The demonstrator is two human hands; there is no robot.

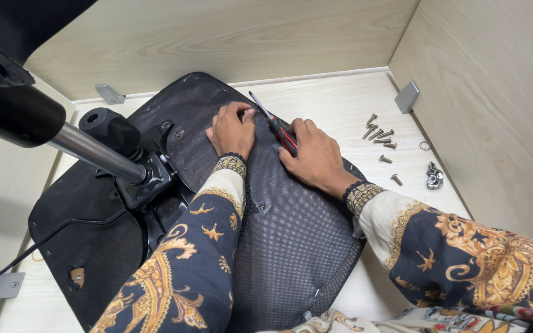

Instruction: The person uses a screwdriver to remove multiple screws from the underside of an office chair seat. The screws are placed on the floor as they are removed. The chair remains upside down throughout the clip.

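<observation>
pale wood desk (340, 98), walled corner

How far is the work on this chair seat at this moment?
Done: the metal base with gas cylinder sits on the upturned seat. In hand: the right hand holds a screwdriver, the left hand at its tip. Left: loose screws lie on the table.

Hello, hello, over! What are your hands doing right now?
Left hand pressing on upturned chair seat, fingertips at tool tip. Right hand gripping red-and-black screwdriver. Loose screws lying aside on table; nothing blocking.
</observation>
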